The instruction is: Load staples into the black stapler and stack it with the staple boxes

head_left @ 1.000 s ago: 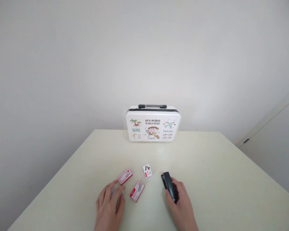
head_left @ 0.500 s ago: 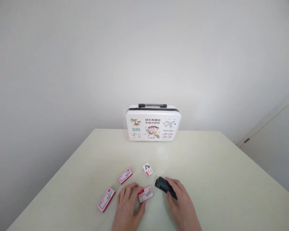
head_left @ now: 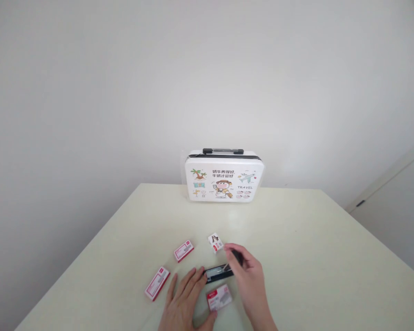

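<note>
the stapler [head_left: 218, 273] lies opened on the bench [head_left: 313, 257], left hand [head_left: 184, 305] flat with fingertips steadying it, right hand [head_left: 250, 280] pinching its lifted top. a staple box [head_left: 219, 296] sits at 6 o'clock; a slipping top could snap onto fingers.

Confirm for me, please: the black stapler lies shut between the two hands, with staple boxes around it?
Not quite: in the head view the black stapler is swung open, its top lifted by the right hand. It does lie between the hands, left hand included, with staple boxes around it.
</note>
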`<state>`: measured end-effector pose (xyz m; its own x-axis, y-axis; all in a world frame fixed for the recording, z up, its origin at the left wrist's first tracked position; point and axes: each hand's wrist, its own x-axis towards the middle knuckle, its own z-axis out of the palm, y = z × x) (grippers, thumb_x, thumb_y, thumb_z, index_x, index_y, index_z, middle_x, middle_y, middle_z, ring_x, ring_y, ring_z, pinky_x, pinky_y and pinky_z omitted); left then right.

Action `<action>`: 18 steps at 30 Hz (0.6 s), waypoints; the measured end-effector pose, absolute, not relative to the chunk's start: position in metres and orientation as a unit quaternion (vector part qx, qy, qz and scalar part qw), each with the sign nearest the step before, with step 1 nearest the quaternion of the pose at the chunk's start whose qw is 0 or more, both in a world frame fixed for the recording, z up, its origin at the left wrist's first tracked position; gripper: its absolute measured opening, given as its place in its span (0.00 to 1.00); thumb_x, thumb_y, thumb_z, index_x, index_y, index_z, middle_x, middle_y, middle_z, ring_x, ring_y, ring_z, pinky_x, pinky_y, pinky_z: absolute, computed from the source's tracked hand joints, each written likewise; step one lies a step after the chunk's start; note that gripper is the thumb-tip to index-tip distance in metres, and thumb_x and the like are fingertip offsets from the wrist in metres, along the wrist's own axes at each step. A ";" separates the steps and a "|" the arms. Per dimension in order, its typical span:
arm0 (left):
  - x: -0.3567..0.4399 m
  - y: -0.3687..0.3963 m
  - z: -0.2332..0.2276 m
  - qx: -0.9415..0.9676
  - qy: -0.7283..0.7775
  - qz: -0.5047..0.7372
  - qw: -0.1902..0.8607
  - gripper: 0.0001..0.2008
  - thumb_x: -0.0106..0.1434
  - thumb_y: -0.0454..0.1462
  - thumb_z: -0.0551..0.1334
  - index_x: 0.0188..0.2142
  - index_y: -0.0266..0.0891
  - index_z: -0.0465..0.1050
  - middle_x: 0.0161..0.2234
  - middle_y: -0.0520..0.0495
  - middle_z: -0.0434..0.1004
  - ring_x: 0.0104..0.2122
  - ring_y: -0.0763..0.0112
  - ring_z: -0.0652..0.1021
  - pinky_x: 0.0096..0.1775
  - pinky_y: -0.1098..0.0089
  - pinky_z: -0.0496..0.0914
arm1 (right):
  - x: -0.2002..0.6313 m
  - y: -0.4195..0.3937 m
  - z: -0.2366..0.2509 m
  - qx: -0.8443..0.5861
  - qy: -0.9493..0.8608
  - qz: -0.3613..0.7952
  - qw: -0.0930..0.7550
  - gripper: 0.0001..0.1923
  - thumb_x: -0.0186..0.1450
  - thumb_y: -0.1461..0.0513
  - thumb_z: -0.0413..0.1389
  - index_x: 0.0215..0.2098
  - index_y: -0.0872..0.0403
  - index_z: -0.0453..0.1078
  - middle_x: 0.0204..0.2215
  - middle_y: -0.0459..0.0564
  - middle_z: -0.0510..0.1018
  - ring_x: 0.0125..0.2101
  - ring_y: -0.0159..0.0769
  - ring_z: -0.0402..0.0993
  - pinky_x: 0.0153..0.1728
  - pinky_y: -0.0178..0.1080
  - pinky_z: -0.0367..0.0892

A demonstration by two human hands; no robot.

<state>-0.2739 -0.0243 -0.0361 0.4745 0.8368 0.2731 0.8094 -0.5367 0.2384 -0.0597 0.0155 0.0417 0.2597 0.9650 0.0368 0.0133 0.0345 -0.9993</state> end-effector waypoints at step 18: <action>-0.263 -0.027 -0.021 0.824 0.518 0.223 0.051 0.19 0.62 0.38 0.67 0.52 0.54 0.75 0.70 0.47 0.60 0.64 0.50 0.69 0.62 0.35 0.63 | -0.029 -0.034 -0.013 -0.588 -0.531 0.525 0.309 0.28 0.67 0.40 0.52 0.34 0.56 0.75 0.18 0.42 0.69 0.21 0.31 0.62 0.23 0.34 0.55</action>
